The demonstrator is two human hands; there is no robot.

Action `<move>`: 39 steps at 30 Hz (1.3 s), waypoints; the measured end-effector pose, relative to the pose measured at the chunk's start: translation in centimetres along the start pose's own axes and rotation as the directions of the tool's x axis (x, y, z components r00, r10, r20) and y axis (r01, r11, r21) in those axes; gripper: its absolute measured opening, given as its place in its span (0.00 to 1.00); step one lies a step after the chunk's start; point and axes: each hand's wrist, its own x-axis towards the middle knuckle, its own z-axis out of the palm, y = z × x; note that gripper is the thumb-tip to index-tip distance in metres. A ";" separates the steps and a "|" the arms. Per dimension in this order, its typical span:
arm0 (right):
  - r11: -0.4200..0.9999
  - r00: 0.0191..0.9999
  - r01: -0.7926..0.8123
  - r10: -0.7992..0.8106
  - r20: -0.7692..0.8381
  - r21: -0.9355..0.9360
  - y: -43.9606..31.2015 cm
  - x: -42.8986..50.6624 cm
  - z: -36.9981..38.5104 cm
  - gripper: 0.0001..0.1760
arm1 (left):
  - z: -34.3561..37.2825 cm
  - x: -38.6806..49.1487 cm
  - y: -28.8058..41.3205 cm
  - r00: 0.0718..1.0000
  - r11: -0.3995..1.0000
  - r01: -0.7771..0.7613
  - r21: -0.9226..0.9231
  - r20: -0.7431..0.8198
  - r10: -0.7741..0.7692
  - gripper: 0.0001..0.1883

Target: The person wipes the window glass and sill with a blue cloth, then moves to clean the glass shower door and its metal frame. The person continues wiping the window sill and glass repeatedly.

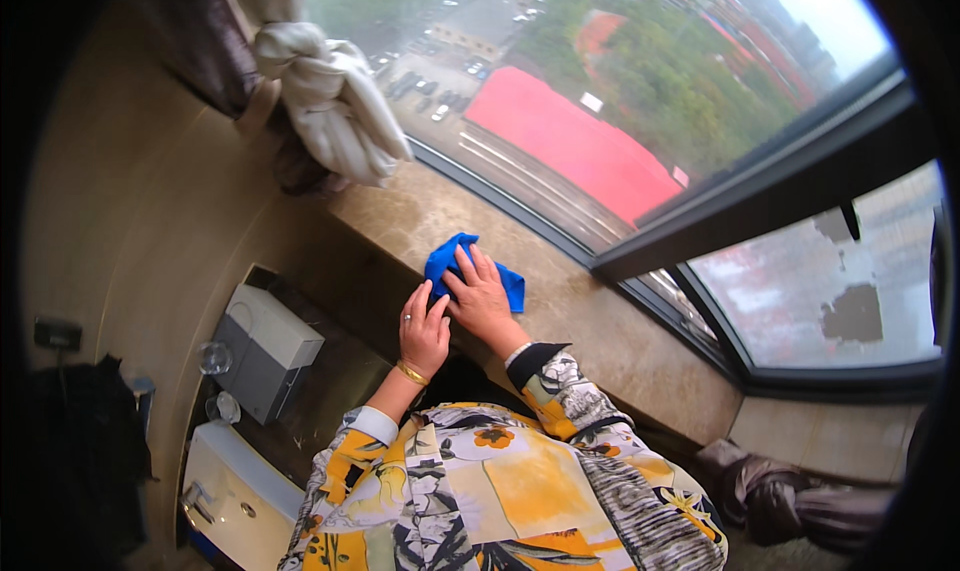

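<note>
A crumpled blue cloth (pixel 512 284) lies on the brown stone window sill (pixel 600 327). My right hand (pixel 480 293) rests on it from above, fingers slightly spread, pressing it to the stone. Just left of it is my left hand (pixel 425 329), with a ring and a gold bangle. Its fingertips are at the cloth's near left edge; whether they pinch the fabric cannot be told.
Beyond the sill stands a dark-framed window (pixel 517 222), with an open sash (pixel 817 286) at right. A knotted white curtain (pixel 337 113) hangs at upper left, a knotted purplish curtain (pixel 780 496) at lower right. Lower left are a grey box (pixel 262 353), glasses (pixel 215 358) and a washbasin (pixel 240 488).
</note>
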 end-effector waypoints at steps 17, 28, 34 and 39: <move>0.510 0.666 -0.746 0.565 -0.487 -0.429 9.6 -17.9 -5.9 0.26 | 6.1 1.0 1.9 0.828 0.913 -0.378 0.151 0.496 0.261 0.44; 0.832 0.868 -0.487 0.425 -0.259 -0.267 7.4 -5.0 -2.4 0.27 | 6.7 0.7 1.5 0.830 0.901 -0.387 0.197 0.499 0.248 0.34; 0.912 0.900 -0.373 0.311 -0.304 -0.171 8.4 -7.4 -3.8 0.21 | 6.3 1.0 1.7 0.793 0.854 -0.439 0.279 0.567 0.223 0.50; 0.830 0.840 -0.502 0.401 -0.367 -0.244 11.2 -15.5 -7.5 0.20 | 6.0 1.1 2.4 0.803 0.906 -0.354 0.234 0.573 0.165 0.47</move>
